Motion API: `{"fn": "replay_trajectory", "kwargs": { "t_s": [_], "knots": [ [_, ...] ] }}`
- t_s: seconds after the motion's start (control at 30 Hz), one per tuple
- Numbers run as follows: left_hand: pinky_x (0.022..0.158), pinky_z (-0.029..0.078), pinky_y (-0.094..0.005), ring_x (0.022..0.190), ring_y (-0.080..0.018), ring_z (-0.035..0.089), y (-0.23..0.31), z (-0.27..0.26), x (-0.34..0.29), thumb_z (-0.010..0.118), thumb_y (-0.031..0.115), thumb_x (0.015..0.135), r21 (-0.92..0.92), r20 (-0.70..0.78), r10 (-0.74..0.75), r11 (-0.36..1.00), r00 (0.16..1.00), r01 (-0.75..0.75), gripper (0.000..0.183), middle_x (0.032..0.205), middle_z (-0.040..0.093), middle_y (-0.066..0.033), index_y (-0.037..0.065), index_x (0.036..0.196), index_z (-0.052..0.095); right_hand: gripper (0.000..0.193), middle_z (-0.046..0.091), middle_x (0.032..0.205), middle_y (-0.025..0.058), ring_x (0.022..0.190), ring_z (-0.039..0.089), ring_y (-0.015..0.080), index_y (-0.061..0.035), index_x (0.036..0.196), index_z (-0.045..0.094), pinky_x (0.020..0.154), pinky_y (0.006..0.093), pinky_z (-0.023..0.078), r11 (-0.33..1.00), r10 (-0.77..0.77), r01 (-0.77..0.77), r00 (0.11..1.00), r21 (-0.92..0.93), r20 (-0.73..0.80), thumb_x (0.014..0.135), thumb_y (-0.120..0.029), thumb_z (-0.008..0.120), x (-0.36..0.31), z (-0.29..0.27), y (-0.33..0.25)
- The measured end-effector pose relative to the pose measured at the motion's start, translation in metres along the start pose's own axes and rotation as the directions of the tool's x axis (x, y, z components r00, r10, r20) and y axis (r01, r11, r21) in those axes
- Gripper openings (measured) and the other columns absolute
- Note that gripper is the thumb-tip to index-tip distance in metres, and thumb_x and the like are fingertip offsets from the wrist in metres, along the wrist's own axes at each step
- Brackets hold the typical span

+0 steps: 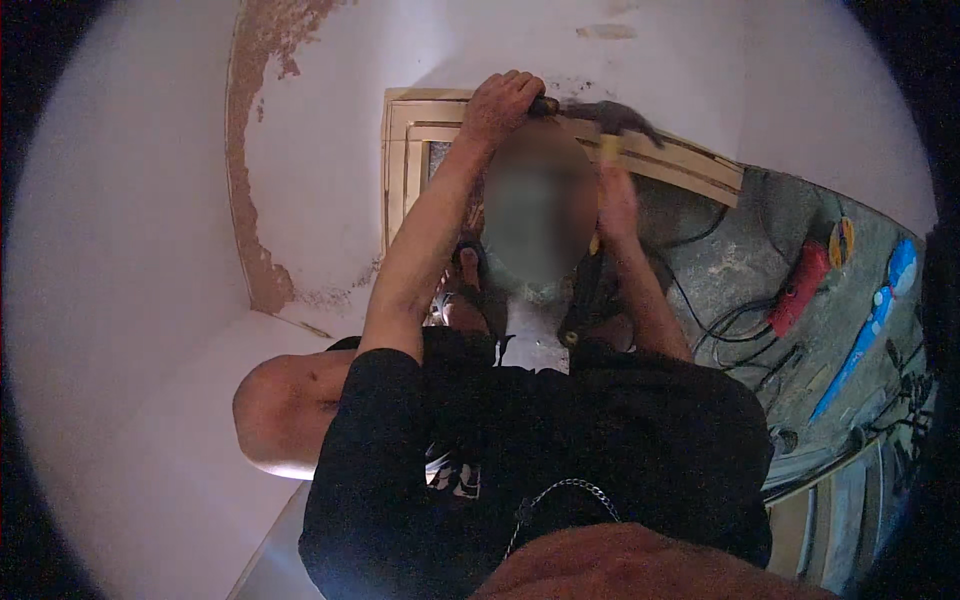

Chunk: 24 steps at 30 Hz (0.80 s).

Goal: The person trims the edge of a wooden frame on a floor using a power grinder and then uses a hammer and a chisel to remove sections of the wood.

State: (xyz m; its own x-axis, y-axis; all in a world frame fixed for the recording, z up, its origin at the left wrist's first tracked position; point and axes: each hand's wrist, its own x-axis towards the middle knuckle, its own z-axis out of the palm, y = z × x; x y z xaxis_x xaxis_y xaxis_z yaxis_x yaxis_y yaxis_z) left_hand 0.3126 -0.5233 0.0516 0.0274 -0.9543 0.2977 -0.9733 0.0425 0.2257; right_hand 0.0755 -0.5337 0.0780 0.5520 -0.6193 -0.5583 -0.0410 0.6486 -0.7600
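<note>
My left hand (505, 100) is raised to the pale wooden frame (425, 115) along the wall, its fingers closed round a dark-handled tool (545, 106). That tool's working end is not clear to see. My right hand (618, 205) grips a claw hammer (612, 118) by its yellow handle. The hammer's dark head, smeared by motion, is just right of the dark handle, in front of the frame's upper edge. Whether the two touch I cannot tell. A blurred patch between my arms hides part of the frame and floor.
A red power tool (800, 290) with a yellow disc (843, 242) lies on the dusty floor at the right. Its black cable (715, 325) loops towards me. Beyond it is a long blue tool (860, 340). The white wall (320, 170) has peeling brown patches.
</note>
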Motion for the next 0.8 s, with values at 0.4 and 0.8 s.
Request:
{"fn": "replay_trajectory", "kwargs": {
  "t_s": [0.4, 0.8],
  "knots": [
    [0.078, 0.044, -0.0378, 0.085, -0.0214, 0.062, 0.001, -0.01, -0.006, 0.068, 0.027, 0.075, 0.057, 0.021, -0.001, 0.998, 1.0, 0.0, 0.024, 0.087, 0.059, -0.0039, 0.011, 0.089, 0.057, 0.028, 0.041, 0.056, 0.0015, 0.036, 0.041, 0.0134, -0.0108, 0.094, 0.04, 0.031, 0.0282, 0.037, 0.998, 0.032, -0.037, 0.996, 0.053, 0.088, 0.103, -0.037, 0.037, 0.006, 0.015, 0.0],
    [0.088, 0.039, -0.0414, 0.091, -0.0169, 0.062, 0.005, -0.027, -0.003, 0.06, 0.017, 0.082, 0.202, 0.167, -0.128, 0.975, 0.978, 0.093, 0.017, 0.094, 0.063, 0.0025, 0.019, 0.098, 0.063, 0.035, 0.04, 0.055, 0.0022, 0.034, 0.039, 0.014, -0.0102, 0.09, 0.042, 0.031, 0.0298, 0.037, 0.999, 0.008, -0.005, 0.996, -0.035, 0.091, 0.101, -0.043, 0.038, 0.013, 0.009, -0.004]
  ]
}}
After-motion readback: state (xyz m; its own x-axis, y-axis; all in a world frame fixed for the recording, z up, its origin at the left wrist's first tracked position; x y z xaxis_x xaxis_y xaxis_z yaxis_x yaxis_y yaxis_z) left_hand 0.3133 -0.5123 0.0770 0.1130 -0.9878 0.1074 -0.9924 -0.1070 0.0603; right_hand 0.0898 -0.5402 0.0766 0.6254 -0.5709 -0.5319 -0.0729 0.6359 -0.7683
